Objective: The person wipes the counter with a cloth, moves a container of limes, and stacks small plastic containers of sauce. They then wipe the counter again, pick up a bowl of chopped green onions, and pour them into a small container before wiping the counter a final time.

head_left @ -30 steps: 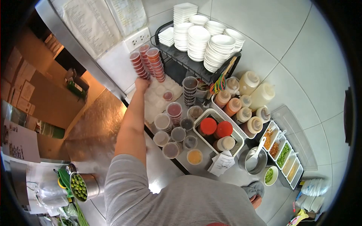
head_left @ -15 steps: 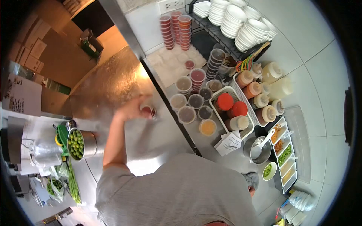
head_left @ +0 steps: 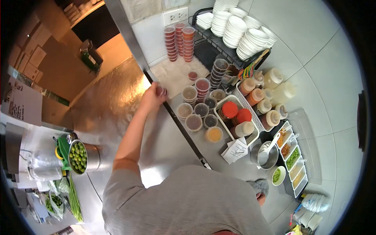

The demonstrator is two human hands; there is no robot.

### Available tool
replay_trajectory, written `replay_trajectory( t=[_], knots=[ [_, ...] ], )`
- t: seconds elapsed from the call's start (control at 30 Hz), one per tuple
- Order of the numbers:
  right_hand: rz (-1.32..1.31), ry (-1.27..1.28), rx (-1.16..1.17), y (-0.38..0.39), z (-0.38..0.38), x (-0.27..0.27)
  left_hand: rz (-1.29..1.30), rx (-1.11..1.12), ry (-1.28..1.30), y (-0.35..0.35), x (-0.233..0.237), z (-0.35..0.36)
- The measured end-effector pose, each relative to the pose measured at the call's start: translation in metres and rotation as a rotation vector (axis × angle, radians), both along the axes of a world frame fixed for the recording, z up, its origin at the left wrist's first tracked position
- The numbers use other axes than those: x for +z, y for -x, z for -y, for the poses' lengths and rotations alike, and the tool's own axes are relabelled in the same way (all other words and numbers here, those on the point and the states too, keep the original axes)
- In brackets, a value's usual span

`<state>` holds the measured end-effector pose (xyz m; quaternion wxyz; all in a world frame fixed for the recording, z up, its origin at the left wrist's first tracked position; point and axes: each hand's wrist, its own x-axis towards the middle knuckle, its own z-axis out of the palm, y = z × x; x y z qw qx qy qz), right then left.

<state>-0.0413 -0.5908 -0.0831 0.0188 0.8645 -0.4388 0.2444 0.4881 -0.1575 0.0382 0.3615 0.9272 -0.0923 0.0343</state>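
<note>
My left hand [head_left: 150,98] is closed around a short stack of small clear lidded sauce cups [head_left: 161,92] with dark red contents, slightly blurred. It is over the edge where the steel counter meets the ledge. Just beyond it, a single red sauce cup [head_left: 192,75] sits on a white cloth [head_left: 168,74], with tall stacks of red sauce cups [head_left: 170,44] behind. Only a bit of my right hand [head_left: 260,199] shows past my body at the lower right, beside a grey cloth-like thing [head_left: 257,186]; its fingers are mostly hidden.
Lidded tubs of sauce [head_left: 194,122] stand along the ledge near a basket of red-capped jars [head_left: 230,109]. Squeeze bottles [head_left: 270,118], a steel pot [head_left: 256,156] and a garnish tray [head_left: 293,159] are on the right. A pot of limes [head_left: 92,157] stands left.
My left hand has moved up and to the right, carrying the sauce cups from over the steel counter to the ledge by the white cloth. The view has shifted slightly.
</note>
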Motion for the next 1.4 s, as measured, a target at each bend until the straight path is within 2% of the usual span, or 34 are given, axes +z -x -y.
replay_trajectory(
  t=[0.13,0.2,0.3,0.5,0.67,0.9,1.0,1.1,1.2,1.3,1.4],
  knots=[
    [0.060,0.060,0.023,-0.007,-0.004,0.004,0.046,0.092,-0.040,-0.099,0.001,0.048],
    [0.064,0.041,0.014,-0.008,-0.005,0.006,0.050,0.095,-0.007,-0.133,0.001,0.071],
    [0.058,0.017,-0.008,-0.012,-0.011,0.014,0.018,0.164,-0.107,-0.173,-0.015,0.093],
    [0.047,0.052,-0.009,-0.013,-0.013,0.017,0.056,0.292,-0.053,-0.168,-0.012,0.108],
    [-0.006,-0.022,-0.022,-0.013,-0.015,0.023,0.047,0.311,0.001,-0.175,-0.031,0.101],
    [-0.016,-0.037,-0.019,-0.015,-0.018,0.027,-0.002,0.295,0.007,-0.173,-0.027,0.098],
    [-0.041,-0.048,-0.002,-0.014,-0.017,0.028,0.042,0.380,-0.125,-0.153,-0.013,0.103],
    [-0.053,-0.048,0.013,-0.015,-0.017,0.032,0.333,0.388,-0.209,-0.131,-0.005,0.107],
    [-0.035,-0.038,0.028,-0.011,-0.012,0.024,0.035,-0.213,0.111,-0.132,-0.027,0.094],
    [-0.030,-0.046,0.037,-0.008,-0.013,0.022,-0.547,-0.801,0.457,-0.115,-0.039,0.085],
    [-0.020,-0.044,0.031,-0.015,-0.016,0.028,-0.667,-1.038,0.497,-0.091,-0.028,0.090]
  ],
)
